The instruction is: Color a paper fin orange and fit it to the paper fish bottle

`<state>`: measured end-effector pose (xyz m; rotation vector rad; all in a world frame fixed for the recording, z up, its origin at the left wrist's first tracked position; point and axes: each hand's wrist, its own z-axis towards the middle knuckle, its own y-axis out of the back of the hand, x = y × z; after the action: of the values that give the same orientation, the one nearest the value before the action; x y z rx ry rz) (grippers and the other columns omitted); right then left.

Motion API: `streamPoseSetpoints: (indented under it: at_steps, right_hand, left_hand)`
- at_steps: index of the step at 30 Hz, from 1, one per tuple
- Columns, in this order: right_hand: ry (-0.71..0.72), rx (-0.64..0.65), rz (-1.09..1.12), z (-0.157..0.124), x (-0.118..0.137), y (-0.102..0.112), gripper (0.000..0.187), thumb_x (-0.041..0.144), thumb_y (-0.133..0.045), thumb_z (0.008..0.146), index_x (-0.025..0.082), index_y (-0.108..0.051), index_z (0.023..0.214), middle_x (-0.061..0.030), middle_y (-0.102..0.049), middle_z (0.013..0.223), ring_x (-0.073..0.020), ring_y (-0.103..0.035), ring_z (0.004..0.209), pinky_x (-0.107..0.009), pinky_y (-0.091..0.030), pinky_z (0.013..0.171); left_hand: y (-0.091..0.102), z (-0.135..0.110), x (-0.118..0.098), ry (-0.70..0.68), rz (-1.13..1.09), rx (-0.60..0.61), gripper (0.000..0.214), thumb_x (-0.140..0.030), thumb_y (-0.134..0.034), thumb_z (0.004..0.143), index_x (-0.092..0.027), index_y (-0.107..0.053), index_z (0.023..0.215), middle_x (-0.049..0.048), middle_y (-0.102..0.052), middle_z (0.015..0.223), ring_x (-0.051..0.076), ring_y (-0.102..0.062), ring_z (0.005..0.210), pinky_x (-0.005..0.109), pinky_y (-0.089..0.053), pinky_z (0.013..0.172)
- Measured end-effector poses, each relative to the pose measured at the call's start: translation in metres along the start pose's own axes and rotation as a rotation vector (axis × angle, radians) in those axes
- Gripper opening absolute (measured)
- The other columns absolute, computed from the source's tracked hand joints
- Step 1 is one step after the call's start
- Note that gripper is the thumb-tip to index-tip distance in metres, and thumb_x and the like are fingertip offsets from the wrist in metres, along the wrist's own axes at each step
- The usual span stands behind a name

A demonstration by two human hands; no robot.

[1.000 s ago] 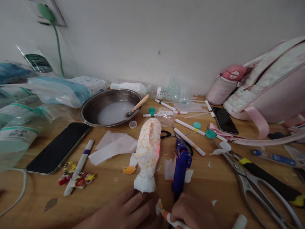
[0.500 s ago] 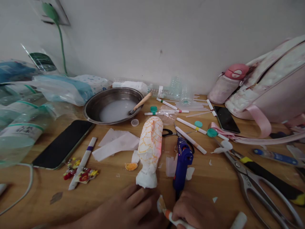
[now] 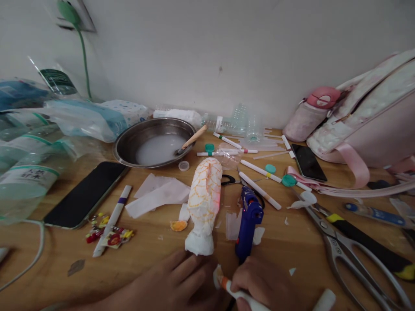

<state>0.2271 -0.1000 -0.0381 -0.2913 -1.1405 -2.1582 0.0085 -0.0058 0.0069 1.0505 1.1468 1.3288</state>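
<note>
My right hand (image 3: 261, 280) is closed around a white marker (image 3: 240, 296) with an orange band, its front end pointing left against a small white piece (image 3: 217, 276) with some orange on it. My left hand (image 3: 181, 278) is beside that piece, fingers curled together and seeming to pinch it; its thumb is hidden. Just beyond my hands lies a white paper-covered fish shape (image 3: 205, 203) with orange scale lines, its tail toward me. Left of its tail rests a small orange-coloured piece (image 3: 178, 226). A blue glue gun (image 3: 248, 224) stands to the right of the fish.
A metal bowl (image 3: 129, 160) of cloudy liquid holds a wooden-handled brush (image 3: 194, 139). Large scissors (image 3: 335, 242) and a black-yellow cutter (image 3: 366, 242) lie right. Phones (image 3: 86, 196), markers (image 3: 259, 190), plastic bottles (image 3: 29, 177) and a pink backpack (image 3: 372, 116) surround the work area.
The marker's front end has shifted slightly up and left against the small piece, along with my right hand. My left hand and the fish shape have hardly moved.
</note>
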Motion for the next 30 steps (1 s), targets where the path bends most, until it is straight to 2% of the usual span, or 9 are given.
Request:
streamPoseSetpoints:
  at_steps: [4,9,13,20,23,27,30]
  right_hand:
    - [0.019,-0.042,-0.003,-0.0010,0.0025,-0.0003,0.043,0.038,-0.017,0.119,0.027,-0.045,0.088,0.0090,-0.059,0.061,-0.0120,-0.046,0.049,-0.029,-0.031,0.052]
    - [0.024,-0.025,0.014,0.0008,0.0020,0.0013,0.042,0.036,-0.020,0.119,0.027,-0.046,0.087,0.0091,-0.060,0.062,-0.0114,-0.047,0.050,-0.028,-0.033,0.053]
    - [0.041,-0.028,0.005,0.0030,0.0017,0.0011,0.041,0.037,-0.020,0.118,0.026,-0.047,0.088,0.0090,-0.060,0.063,-0.0109,-0.046,0.051,-0.027,-0.033,0.052]
    - [0.036,-0.023,0.026,0.0005,0.0010,-0.0002,0.043,0.039,-0.016,0.118,0.027,-0.044,0.086,0.0092,-0.057,0.060,-0.0120,-0.045,0.049,-0.029,-0.030,0.051]
    - [0.032,0.012,0.032,-0.0005,0.0004,-0.0008,0.046,0.044,-0.016,0.118,0.027,-0.047,0.089,0.0085,-0.060,0.064,-0.0119,-0.047,0.052,-0.028,-0.033,0.053]
    - [0.017,-0.014,0.039,-0.0006,0.0016,-0.0010,0.047,0.040,-0.015,0.120,0.027,-0.044,0.085,0.0101,-0.056,0.060,-0.0116,-0.042,0.049,-0.029,-0.029,0.051]
    - [0.018,-0.005,0.023,0.0000,0.0024,-0.0011,0.048,0.043,-0.015,0.120,0.027,-0.047,0.088,0.0084,-0.060,0.064,-0.0122,-0.046,0.052,-0.028,-0.032,0.053]
  left_hand:
    - [0.0018,0.0006,-0.0007,-0.002,-0.029,0.031,0.022,-0.018,-0.062,0.111,-0.033,-0.069,0.126,-0.0033,-0.075,0.127,0.022,-0.065,0.114,0.033,-0.048,0.098]
    - [0.0022,0.0010,0.0000,-0.009,-0.027,0.011,0.024,-0.020,-0.064,0.110,-0.031,-0.068,0.132,-0.0005,-0.074,0.127,0.023,-0.065,0.115,0.034,-0.048,0.096]
    - [0.0015,0.0004,0.0006,-0.016,-0.047,0.014,0.018,-0.019,-0.064,0.110,-0.030,-0.070,0.124,-0.0011,-0.074,0.127,0.023,-0.064,0.114,0.033,-0.048,0.094]
    - [0.0003,-0.0001,0.0003,-0.016,0.004,-0.024,0.024,-0.020,-0.060,0.113,-0.031,-0.067,0.133,-0.0012,-0.075,0.127,0.022,-0.066,0.116,0.033,-0.050,0.095]
    - [0.0012,-0.0004,0.0001,-0.023,0.030,-0.024,0.021,-0.023,-0.062,0.113,-0.031,-0.068,0.132,-0.0010,-0.075,0.128,0.022,-0.066,0.116,0.034,-0.050,0.095]
    - [0.0015,-0.0012,-0.0003,-0.020,0.005,-0.004,0.026,-0.021,-0.065,0.111,-0.032,-0.069,0.134,-0.0015,-0.075,0.130,0.023,-0.065,0.118,0.034,-0.049,0.100]
    - [0.0003,-0.0010,0.0004,-0.021,-0.008,-0.008,0.026,-0.021,-0.068,0.109,-0.031,-0.070,0.133,0.0002,-0.074,0.130,0.023,-0.065,0.117,0.034,-0.048,0.099]
